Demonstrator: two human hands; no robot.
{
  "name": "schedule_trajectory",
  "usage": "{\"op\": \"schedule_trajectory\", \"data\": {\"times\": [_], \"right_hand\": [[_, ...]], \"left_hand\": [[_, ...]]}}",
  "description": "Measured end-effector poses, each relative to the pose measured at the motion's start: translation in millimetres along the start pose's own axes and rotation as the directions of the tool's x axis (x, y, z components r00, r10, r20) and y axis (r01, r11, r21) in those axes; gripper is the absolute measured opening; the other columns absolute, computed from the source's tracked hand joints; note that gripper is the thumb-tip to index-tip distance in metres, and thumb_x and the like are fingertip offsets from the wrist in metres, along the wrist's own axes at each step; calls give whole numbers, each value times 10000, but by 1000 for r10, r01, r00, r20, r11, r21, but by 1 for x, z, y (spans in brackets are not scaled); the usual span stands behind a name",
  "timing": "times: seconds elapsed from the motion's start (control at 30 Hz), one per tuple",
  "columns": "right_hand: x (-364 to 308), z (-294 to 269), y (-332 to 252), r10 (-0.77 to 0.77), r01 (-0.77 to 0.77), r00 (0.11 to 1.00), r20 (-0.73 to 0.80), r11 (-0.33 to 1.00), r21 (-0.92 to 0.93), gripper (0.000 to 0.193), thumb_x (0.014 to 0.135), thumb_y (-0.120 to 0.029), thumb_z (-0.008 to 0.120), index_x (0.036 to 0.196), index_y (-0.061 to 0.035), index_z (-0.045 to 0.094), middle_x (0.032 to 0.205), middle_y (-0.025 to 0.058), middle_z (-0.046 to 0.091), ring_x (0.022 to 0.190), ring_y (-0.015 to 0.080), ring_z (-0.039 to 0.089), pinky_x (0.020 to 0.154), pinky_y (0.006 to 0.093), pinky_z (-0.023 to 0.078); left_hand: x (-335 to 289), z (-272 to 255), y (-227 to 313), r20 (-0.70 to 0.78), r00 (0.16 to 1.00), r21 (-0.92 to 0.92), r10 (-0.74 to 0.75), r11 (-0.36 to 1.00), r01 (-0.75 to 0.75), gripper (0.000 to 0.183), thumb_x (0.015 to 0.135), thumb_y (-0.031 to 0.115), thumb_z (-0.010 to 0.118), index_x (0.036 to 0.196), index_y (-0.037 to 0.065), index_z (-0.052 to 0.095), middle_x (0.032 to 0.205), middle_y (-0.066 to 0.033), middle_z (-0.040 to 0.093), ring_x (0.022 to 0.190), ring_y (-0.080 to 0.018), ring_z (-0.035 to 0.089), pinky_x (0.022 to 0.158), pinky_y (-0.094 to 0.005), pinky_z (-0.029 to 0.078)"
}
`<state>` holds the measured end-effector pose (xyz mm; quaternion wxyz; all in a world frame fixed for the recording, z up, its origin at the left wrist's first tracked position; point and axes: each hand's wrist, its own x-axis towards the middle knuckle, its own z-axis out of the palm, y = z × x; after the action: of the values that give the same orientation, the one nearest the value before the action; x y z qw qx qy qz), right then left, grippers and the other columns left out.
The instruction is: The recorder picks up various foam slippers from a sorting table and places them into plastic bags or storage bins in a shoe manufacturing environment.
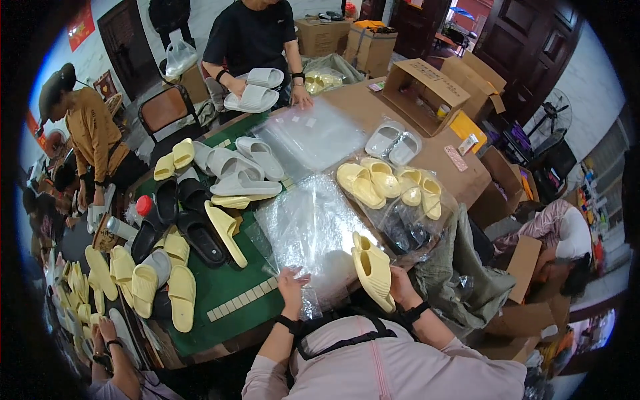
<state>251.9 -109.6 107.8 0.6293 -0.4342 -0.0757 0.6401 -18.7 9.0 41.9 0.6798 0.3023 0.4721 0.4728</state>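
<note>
My right hand [402, 288] grips a pair of pale yellow slippers [371, 275], stacked together and held upright at the table's near edge. With my left hand [291, 288] I pinch the near edge of a clear plastic bag [303, 220], which lies flat and shiny on a stack of similar bags. Left of the bags, grey slippers [245, 183], black slippers [201, 239] and several yellow slippers [225, 233] lie in a loose heap. Beyond my right hand, bagged yellow slippers [363, 183] rest beside bagged black slippers [405, 227].
Across the table a person [250, 40] holds grey slippers [253, 97] beside more clear bags [313, 137]. Another person's hands [110, 337] are at lower left. An open carton [427, 93] stands far right. Grey-green sacking [450, 280] hangs near my right arm.
</note>
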Motion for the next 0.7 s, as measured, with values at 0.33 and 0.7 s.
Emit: {"op": "schedule_trajectory", "data": {"times": [0.33,0.7], "right_hand": [[4,8,18,40,-40,999,37,999,-5,284,896,-126,436,1025,76,588,980,110,636,879,175,611,815,299,467],[4,10,17,30,-28,999,27,995,-91,301,903,-173,470,1064,55,583,1000,96,634,885,175,610,818,302,469]], "left_hand": [[-2,-91,-18,-471,857,-434,-208,901,-20,163,917,195,439,1048,99,451,987,-61,486,734,-215,537,652,-351,496],[0,-54,0,-395,709,706,584,687,-173,992,721,-116,599,1414,88,-81,1074,-152,461,812,-217,551,721,-326,486]]}}
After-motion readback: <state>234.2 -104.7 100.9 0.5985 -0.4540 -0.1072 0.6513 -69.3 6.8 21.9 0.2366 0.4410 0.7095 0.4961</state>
